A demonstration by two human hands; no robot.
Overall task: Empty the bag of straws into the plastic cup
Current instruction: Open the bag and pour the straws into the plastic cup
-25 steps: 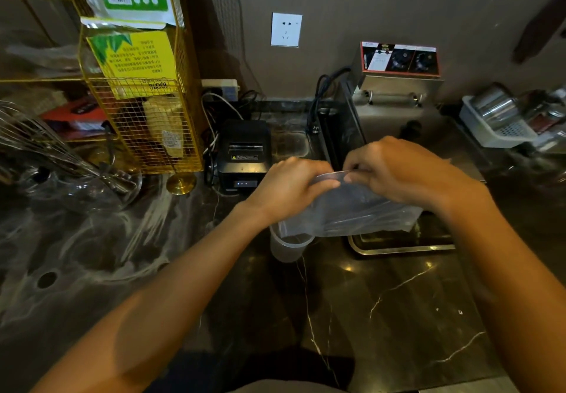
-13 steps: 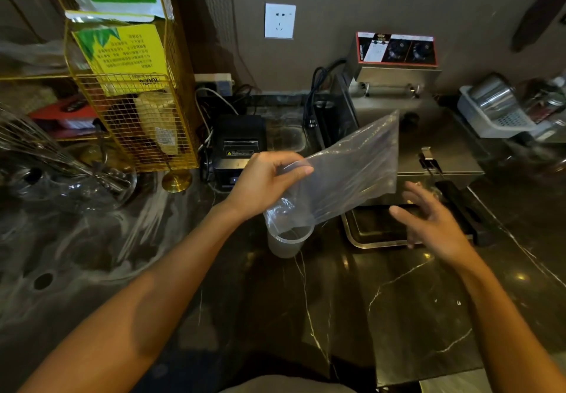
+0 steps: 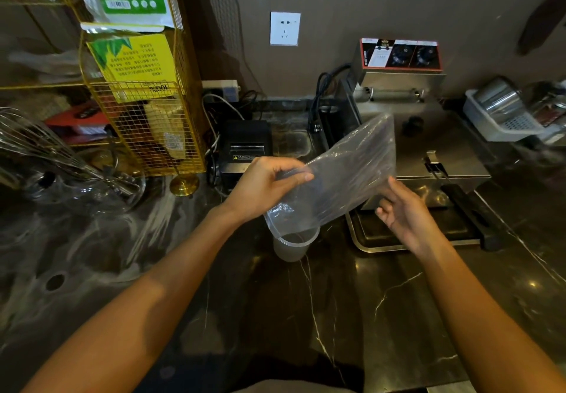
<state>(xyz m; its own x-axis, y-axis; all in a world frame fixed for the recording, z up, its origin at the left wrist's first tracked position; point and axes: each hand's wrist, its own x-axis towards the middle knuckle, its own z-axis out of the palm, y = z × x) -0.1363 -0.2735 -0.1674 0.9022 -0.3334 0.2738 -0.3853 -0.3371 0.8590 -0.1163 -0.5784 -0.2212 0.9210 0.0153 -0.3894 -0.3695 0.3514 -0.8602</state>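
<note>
Now L hand (image 3: 263,187) grips clear straw bag (image 3: 337,175) tilted, mouth over plastic cup (image 3: 292,244) on bench (image 3: 352,307); R hand (image 3: 404,215) open beside bag

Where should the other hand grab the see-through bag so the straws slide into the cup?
Probably the raised closed end of the bag, from the right. It tilts with its open mouth over the plastic cup; the left hand pinches near the mouth, and the open right hand is nearest.

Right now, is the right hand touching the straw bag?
Cannot tell. In the head view the right hand is open beside the tilted bag; its fingertips meet the bag's lower edge, with neither contact nor gap plain.
</note>
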